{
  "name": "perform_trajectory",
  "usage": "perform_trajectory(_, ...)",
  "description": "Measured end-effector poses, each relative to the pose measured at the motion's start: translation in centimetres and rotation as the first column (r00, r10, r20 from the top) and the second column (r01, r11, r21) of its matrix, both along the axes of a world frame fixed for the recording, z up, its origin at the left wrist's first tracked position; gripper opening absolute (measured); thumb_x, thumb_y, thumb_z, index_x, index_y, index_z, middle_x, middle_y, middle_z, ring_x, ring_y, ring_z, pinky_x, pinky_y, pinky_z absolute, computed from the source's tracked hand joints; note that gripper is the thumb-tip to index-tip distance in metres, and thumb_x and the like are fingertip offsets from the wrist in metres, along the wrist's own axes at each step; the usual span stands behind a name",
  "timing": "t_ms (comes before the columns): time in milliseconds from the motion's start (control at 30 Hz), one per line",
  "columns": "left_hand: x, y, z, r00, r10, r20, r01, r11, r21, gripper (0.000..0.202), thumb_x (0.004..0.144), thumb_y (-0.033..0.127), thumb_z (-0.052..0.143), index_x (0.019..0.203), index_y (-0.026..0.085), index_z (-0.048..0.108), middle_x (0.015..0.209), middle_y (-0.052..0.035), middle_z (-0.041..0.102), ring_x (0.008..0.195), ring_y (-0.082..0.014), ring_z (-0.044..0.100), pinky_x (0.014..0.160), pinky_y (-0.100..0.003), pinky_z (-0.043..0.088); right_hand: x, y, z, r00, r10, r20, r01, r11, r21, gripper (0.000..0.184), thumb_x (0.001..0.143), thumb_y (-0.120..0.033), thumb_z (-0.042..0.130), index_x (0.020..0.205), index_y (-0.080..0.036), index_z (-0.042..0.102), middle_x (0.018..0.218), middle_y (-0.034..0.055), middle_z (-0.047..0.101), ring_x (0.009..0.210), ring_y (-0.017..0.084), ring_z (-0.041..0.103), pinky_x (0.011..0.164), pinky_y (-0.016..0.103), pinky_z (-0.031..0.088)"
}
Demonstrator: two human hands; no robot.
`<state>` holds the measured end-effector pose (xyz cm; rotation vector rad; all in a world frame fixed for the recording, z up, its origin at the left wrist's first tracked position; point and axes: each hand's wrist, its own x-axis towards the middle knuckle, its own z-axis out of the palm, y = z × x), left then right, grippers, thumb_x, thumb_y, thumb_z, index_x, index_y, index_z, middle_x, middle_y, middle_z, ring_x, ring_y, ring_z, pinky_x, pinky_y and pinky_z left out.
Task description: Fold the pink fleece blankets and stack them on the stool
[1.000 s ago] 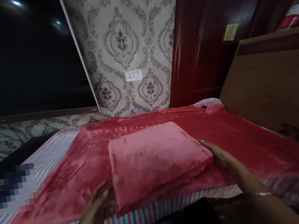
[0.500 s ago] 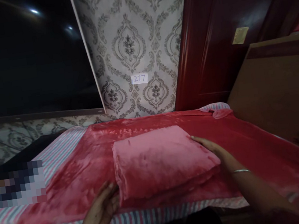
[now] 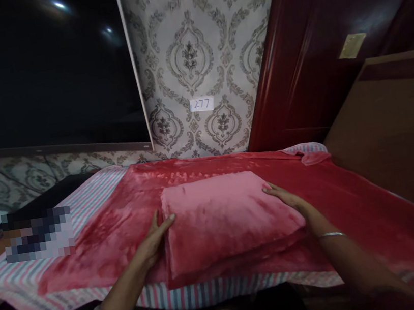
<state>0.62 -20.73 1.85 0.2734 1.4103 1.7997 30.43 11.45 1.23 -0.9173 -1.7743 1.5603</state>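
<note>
A folded pink velvet cloth (image 3: 227, 216) lies on a wider red velvet blanket (image 3: 353, 206) spread over a striped sheet (image 3: 83, 203). My left hand (image 3: 153, 239) rests flat against the folded cloth's left edge, fingers stretched, thumb on its top corner. My right hand (image 3: 288, 200) lies on the cloth's right edge, fingers extended along it. Neither hand grips anything. Both wrists wear bangles.
A dark screen (image 3: 41, 70) hangs on the patterned wallpaper (image 3: 193, 59), which carries a small label reading 277 (image 3: 202, 104). A dark red door (image 3: 314, 42) and a brown wooden board (image 3: 390, 119) stand to the right. A blurred patch sits at the left.
My left hand has slid up from the cloth's near left corner to its far left edge. My right hand has shifted slightly farther along the right edge. The view has panned left.
</note>
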Motion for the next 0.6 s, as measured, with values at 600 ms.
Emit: perform_trajectory(600,-9.2,3.4,3.3,0.942,-0.118,-0.316,0.052,0.976,-0.210,0.091,0.057,0.014,0.082,0.142,0.022,0.050,0.114,-0.0118,0.073,0.095,-0.0280,0.072,0.079,-0.037,0.060,-2.1,-2.8,-2.4,0.970,-0.210,-0.123,0.194,0.972,-0.130,0.054,0.056,-0.039,0.082,0.106,-0.021,0.070,0.114,0.0086,0.074,0.112,0.032,0.067,0.098,0.045,0.053)
